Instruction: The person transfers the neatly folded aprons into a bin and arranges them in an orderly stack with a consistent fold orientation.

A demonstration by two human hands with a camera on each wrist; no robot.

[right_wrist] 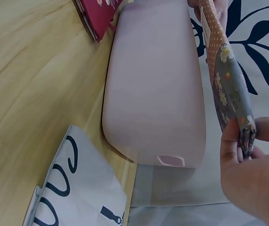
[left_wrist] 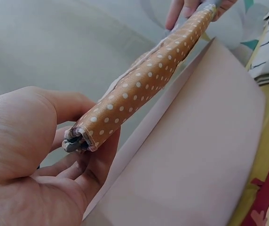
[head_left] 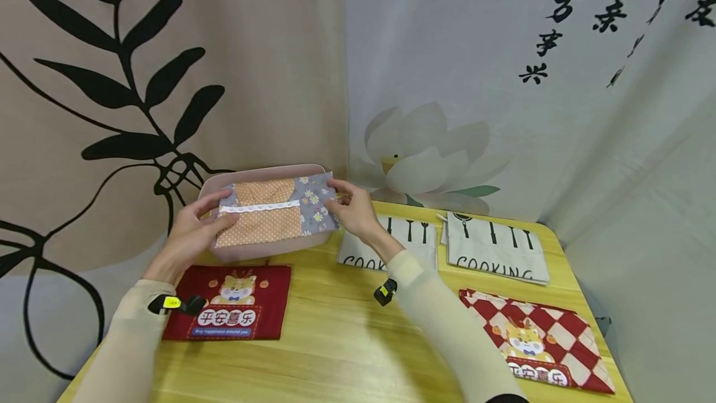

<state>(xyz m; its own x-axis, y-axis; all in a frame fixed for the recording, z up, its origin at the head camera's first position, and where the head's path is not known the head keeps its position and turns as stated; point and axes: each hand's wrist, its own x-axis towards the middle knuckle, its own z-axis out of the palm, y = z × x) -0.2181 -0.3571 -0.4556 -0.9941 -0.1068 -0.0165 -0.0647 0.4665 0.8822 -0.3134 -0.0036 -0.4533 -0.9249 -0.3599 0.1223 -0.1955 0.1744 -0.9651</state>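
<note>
A folded cloth (head_left: 265,226), orange with white dots, a white lace strip and a grey-blue daisy-print end, is held above a pink plastic bin (head_left: 279,247) in the head view. My left hand (head_left: 187,238) pinches its orange end; the left wrist view shows thumb and fingers on either side of the rolled edge (left_wrist: 118,103). At the floral end, my right hand (head_left: 358,211) pinches the cloth, and the right wrist view shows the layered grey edge (right_wrist: 235,94) between thumb and fingers. The bin's inside is mostly hidden behind the cloth.
A folded red cloth (head_left: 268,303) with a cartoon animal lies before the bin. Two folded white cloths marked COOKING, one left (head_left: 411,241) and one right (head_left: 495,254), lie right of it. Nearer right is a red checkered cloth (head_left: 559,328). Curtains (head_left: 268,79) hang behind the table (head_left: 335,341).
</note>
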